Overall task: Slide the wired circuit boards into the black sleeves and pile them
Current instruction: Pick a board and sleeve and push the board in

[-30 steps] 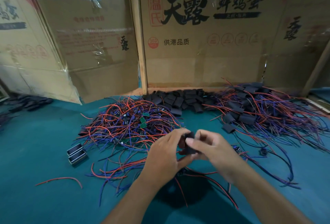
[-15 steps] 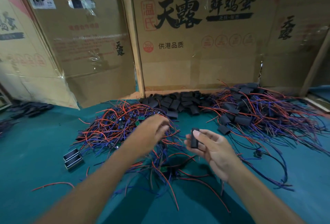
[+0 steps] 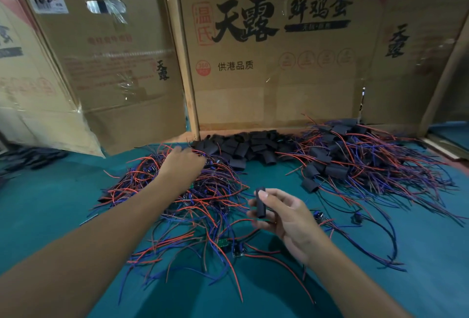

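black sleeve [image 3: 260, 202] sits pinched upright in my right hand [image 3: 286, 217], mouth ready for a board; my left hand [image 3: 183, 163], fingers curled, digs into the wired boards [image 3: 193, 191] mid-surface; its grip is hidden.

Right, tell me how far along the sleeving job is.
Done: a pile of sleeved boards sits far right. In hand: the right hand pinches one black sleeve; the left hand reaches into the unsleeved wired boards. Left: that large tangle, plus spare sleeves.

dim, soft focus, wide-angle edge distortion
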Demonstrator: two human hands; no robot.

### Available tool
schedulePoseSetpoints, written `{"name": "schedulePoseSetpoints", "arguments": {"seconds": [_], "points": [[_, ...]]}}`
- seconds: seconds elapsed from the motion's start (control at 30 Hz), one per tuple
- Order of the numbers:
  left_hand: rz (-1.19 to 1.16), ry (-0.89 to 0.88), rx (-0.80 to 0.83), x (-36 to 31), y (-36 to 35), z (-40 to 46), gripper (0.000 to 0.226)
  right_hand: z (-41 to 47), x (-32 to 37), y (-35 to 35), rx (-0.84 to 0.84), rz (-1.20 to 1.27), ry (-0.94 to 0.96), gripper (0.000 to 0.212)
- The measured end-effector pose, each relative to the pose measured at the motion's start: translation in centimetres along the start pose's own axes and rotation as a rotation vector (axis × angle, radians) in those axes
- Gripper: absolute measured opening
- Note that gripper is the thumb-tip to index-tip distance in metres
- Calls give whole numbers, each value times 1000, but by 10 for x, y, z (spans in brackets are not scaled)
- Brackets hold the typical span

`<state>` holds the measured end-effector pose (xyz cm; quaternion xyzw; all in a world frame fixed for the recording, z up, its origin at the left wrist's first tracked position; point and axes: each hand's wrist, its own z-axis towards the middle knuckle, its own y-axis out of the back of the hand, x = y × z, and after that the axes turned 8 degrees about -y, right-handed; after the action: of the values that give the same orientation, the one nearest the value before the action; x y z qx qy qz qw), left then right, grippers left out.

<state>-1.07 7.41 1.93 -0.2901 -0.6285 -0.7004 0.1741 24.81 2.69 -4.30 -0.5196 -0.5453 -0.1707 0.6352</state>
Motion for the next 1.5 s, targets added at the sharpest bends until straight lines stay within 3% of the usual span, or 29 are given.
{"name": "schedulePoseSetpoints", "arguments": {"seconds": [0.07, 0.17, 0.3, 0.37, 0.5, 0.63, 0.73, 0.83, 0.97, 1.3, 1.4, 1.5], "points": [[-109, 23, -75, 7, 16, -5, 25, -1, 0, 0, -7, -28, 4, 30], [-613, 136, -201, 21, 42, -24, 34, 0, 1, 1, -25, -14, 12, 43], [-963, 263, -398, 45, 62, -57, 17, 2, 0, 4, -35, 12, 8, 54], [-1322, 333, -560, 45, 65, -71, 11, 4, -2, 7, -33, 13, 13, 58], [-2079, 396, -709, 14, 59, -82, 17, 8, -5, 10, -48, 5, 47, 49], [-2482, 409, -764, -31, 35, -79, 21, 8, -7, 10, -110, -45, 69, 36], [-2579, 476, -801, -51, 18, -77, 19, 10, -9, 10, -223, -245, 116, 22], [-2632, 573, -884, -54, 8, -74, 15, 7, -9, 11, -380, -722, 219, 16], [-2631, 649, -1024, -51, 4, -74, 16, -3, -12, 4, -328, -1048, 349, 21], [-2479, 646, -1217, -55, 9, -76, 15, -7, -17, -8, -344, -995, 365, 17], [-2366, 651, -1259, -58, 11, -77, 15, -11, -8, -12, -397, -888, 461, 17], [-2271, 583, -1261, -64, 15, -76, 17, -20, 5, -18, -252, -874, 600, 28]]}}
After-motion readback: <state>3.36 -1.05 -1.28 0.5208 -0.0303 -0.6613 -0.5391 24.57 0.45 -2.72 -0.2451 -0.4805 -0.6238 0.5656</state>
